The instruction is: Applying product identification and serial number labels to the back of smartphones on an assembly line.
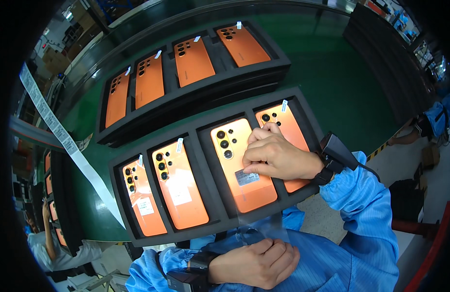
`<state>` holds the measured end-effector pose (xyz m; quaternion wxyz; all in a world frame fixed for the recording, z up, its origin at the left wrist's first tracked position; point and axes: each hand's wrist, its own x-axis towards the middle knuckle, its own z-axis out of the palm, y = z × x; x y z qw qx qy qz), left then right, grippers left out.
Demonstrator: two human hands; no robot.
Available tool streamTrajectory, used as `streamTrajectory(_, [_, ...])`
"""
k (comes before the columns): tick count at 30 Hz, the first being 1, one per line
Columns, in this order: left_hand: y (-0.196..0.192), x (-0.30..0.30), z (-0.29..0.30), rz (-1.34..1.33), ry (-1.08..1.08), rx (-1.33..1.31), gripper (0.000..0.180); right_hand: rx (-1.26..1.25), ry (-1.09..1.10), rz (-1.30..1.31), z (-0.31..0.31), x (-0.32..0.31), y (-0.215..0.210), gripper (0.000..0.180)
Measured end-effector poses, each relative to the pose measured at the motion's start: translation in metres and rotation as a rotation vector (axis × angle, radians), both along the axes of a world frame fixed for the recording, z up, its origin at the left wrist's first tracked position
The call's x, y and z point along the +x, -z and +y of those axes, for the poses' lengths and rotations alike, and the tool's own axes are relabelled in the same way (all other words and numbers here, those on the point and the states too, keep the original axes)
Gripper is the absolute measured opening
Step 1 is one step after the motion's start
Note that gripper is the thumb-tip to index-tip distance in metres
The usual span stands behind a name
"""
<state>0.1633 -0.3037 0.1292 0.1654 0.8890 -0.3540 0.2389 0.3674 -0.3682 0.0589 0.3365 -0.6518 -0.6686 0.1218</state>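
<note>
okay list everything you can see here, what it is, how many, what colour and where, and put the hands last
Near foam tray: one, black, on the belt before the person, four slots.
Phones in near tray: four, orange, backs up; third phone bears a small label.
Far foam tray: one, black, behind the near one.
Phones in far tray: four, orange.
Conveyor belt: one, green, under both trays.
Paper strip: one, white, trailing across the left.
Right hand: fingertips pressing on the third phone, black wrist device.
Left hand: closed, low by the blue sleeve; whether it holds anything is unclear.
</note>
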Motion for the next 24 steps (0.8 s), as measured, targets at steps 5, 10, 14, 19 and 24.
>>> streamTrajectory(5, [-0.005, 0.005, 0.002, 0.005, -0.005, 0.0, 0.022, 0.014, -0.005, -0.008, 0.001, 0.002, 0.001, 0.014])
streamTrajectory(10, [0.002, -0.002, 0.002, 0.108, 0.03, 0.121, 0.024, 0.049, -0.006, -0.06, -0.001, 0.0, 0.001, 0.014])
streamTrajectory(14, [-0.005, 0.002, 0.003, -0.01, -0.024, -0.028, 0.023, -0.067, -0.051, -0.265, -0.002, -0.002, -0.017, 0.03])
streamTrajectory(19, [0.008, 0.0, -0.001, 0.02, 0.006, -0.057, 0.024, -0.061, 0.102, -0.572, 0.018, 0.002, -0.016, 0.074])
streamTrajectory(24, [0.006, 0.001, 0.004, 0.023, 0.006, -0.041, 0.027, -0.09, 0.164, -0.454, 0.033, 0.005, -0.012, 0.087])
